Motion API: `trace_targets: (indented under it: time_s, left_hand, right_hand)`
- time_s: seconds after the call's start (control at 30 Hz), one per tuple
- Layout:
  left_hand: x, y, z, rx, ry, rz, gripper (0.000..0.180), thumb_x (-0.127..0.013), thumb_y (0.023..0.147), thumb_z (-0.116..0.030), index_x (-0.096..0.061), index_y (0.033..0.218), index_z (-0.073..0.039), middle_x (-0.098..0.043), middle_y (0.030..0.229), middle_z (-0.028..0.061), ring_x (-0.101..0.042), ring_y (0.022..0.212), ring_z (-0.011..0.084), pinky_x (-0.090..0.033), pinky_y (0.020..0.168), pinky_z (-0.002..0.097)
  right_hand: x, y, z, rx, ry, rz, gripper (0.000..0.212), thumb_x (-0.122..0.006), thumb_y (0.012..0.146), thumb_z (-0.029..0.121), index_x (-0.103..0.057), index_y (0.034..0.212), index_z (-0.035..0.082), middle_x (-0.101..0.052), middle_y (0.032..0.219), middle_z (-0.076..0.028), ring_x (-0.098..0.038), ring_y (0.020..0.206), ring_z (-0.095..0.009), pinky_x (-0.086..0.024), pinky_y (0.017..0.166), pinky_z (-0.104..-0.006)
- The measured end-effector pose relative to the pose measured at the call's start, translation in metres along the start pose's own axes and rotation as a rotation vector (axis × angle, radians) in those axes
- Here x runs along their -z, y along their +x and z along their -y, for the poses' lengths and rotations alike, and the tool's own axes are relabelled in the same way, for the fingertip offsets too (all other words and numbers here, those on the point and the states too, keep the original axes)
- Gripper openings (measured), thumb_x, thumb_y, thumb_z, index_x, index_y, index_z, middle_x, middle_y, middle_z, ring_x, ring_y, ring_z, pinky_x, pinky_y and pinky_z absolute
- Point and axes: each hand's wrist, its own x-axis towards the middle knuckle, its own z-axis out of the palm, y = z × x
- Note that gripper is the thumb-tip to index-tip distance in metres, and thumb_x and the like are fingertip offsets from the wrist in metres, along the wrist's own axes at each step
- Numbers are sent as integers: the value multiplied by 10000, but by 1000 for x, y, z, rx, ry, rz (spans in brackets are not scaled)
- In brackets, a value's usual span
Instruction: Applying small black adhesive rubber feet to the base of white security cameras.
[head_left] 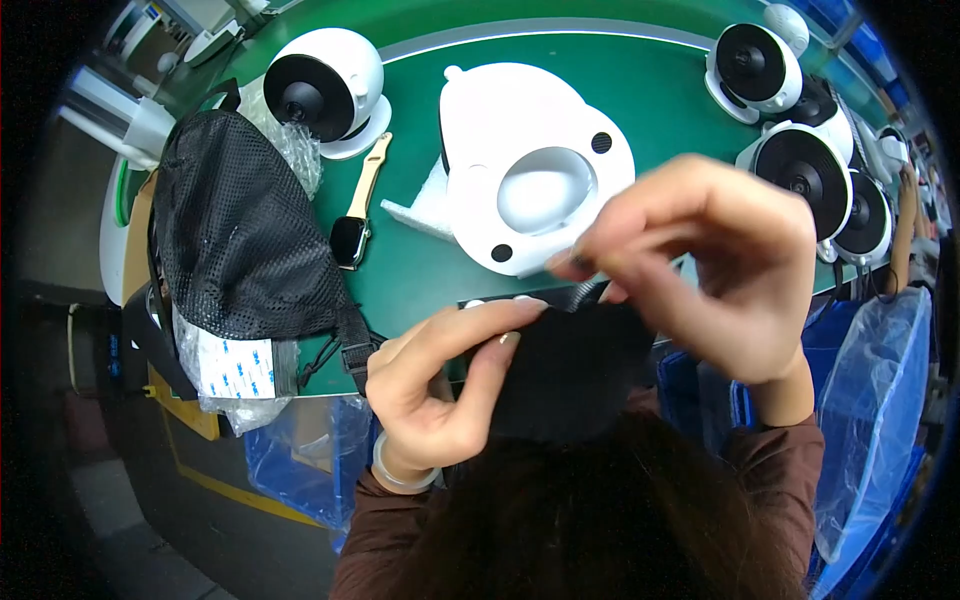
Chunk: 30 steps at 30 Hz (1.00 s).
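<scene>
My left hand [430, 375] is closed, pinching the upper edge of a dark black sheet [575, 365] between thumb and fingers. Just above that sheet, my right hand [735, 265] is closed too, its thumb and fingertips pinching a small dark piece [577, 262]; motion blurs it, so its shape is unclear. Beyond both hands a white rounded housing [515, 110] with an oval opening lies on the green table. Round black pads [601, 143] sit on its face, one at each side of the opening. Some white foam sheet [430, 205] shows beneath it.
A black mesh bag [245, 230] and a smartwatch [350, 240] lie on the left of the green table [400, 290]. White ball-shaped devices with black fronts stand at back left [335, 85] and right [805, 175]. Blue bins [870, 420] with clear liners flank me below.
</scene>
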Motion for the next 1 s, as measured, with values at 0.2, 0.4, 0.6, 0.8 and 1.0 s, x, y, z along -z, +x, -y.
trace_targets:
  time_s: [0.2,0.4,0.6,0.8,1.0]
  left_hand:
    - [0,0,-3,-3,-64,6,219,-553,651,113,-581,861,60,-617,784,123,-585,658,119,-437,570,190]
    - [-1,-5,2,77,-104,-86,297,-592,670,110,-533,959,69,-608,831,92,-557,683,70,-424,590,157]
    - [1,-8,5,77,-72,8,440,-595,667,118,-445,1078,71,-602,822,98,-565,718,80,-427,631,162]
    - [-5,-3,3,196,-229,-18,679,-558,702,119,-203,1277,47,-607,804,105,-558,737,87,-419,665,172]
    - [-4,0,9,172,-169,20,687,-572,702,101,-213,1285,39,-611,768,72,-535,719,55,-407,655,158]
  right_hand:
    - [-14,-5,2,92,-109,-93,99,-562,668,-109,-559,766,-95,-599,794,-175,-611,661,-170,-472,587,-208]
    - [1,0,8,6,-341,51,134,-576,717,-47,-546,846,-67,-590,768,-125,-606,784,-186,-480,672,-242]
    - [-4,2,7,-25,-274,-30,65,-575,706,-32,-548,765,-34,-593,839,-148,-588,855,-217,-454,739,-278]
    - [-14,33,-17,703,-791,-123,75,-613,636,28,-603,711,27,-518,1115,-156,-497,1015,-267,-356,866,-362]
    - [-14,34,-20,491,-792,-83,72,-611,652,29,-607,723,17,-529,1100,-140,-516,980,-228,-387,815,-319]
